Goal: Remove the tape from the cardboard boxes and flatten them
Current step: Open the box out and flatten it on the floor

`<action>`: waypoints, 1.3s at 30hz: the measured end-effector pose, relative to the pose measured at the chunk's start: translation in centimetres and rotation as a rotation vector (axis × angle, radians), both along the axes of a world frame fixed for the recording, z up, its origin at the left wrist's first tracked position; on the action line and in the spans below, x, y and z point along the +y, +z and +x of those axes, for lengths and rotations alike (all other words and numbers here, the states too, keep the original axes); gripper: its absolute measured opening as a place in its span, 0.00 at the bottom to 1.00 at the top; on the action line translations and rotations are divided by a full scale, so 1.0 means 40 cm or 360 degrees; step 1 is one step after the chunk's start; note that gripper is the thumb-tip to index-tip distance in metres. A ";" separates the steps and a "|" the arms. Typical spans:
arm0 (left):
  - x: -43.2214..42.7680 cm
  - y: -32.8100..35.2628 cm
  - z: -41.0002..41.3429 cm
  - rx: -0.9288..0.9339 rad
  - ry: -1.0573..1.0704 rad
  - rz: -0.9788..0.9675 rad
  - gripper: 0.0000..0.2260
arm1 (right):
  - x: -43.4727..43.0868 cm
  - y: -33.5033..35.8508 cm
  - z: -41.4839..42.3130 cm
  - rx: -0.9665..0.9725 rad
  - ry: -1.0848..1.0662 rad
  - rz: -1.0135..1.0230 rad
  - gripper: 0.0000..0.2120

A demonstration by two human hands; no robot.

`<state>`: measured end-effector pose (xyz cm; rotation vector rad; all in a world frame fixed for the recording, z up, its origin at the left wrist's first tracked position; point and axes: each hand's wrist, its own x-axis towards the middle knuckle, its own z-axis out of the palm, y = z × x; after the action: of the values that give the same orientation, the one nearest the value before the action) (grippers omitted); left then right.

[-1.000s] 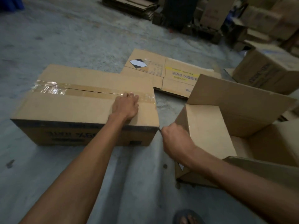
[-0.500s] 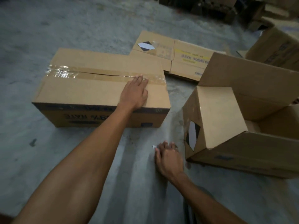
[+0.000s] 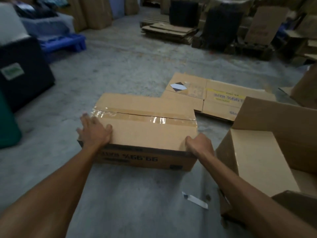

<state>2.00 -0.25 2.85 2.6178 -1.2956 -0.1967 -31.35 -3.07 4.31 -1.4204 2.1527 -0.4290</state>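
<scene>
Taped box (image 3: 145,129) sits on the concrete floor (image 3: 137,194) straight ahead of me at 12 o'clock, closed. Printed long side faces me, lettering upside down.

Clear tape (image 3: 142,117) runs along the top seam from the 9 o'clock end to the 3 o'clock end. It is wrinkled and shiny at the 9 o'clock end.

My left hand (image 3: 95,130) lies flat on the box top at its near 9 o'clock corner. The fingers are spread wide, with the fingertips reaching over the end edge close to the tape.

My right hand (image 3: 199,145) grips the near 3 o'clock corner. The thumb is on top and the fingers are curled down round the end, hidden from me.

Open box (image 3: 257,152) at 3 o'clock, flaps up, near the taped box but not touching it.

Flattened box (image 3: 221,98) lies on the floor at 1 o'clock, beyond both, with a black-and-white diamond label and a yellow band.

Pale strip (image 3: 194,200) with a dark end lies on the floor at 5 o'clock, beside my right forearm. I cannot tell what it is.

Farther off: a stack of flat cardboard (image 3: 169,30) at 12 o'clock, a blue pallet (image 3: 65,42) at 10 o'clock and a dark bin (image 3: 24,73) with a green label at 9 o'clock.
</scene>
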 end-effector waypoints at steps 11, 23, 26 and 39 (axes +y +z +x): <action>0.022 0.060 0.075 0.1058 0.0682 -0.0475 0.28 | 0.012 0.020 -0.007 -0.1033 -0.0653 -0.0262 0.15; 0.151 0.056 0.253 0.2494 0.0252 -0.0439 0.15 | 0.049 0.099 -0.190 -0.1518 0.0408 0.0544 0.34; 0.165 0.059 0.298 0.2058 -0.0067 0.0089 0.23 | 0.036 0.100 -0.183 -0.0647 0.0946 0.0641 0.56; -0.020 0.095 0.046 0.0205 -0.0122 0.0918 0.48 | 0.009 0.158 0.106 0.0533 0.1048 0.0936 0.27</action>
<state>3.85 -1.06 6.67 2.9384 -1.4651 -0.8530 -27.12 -2.72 10.63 -1.7787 1.6664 0.6664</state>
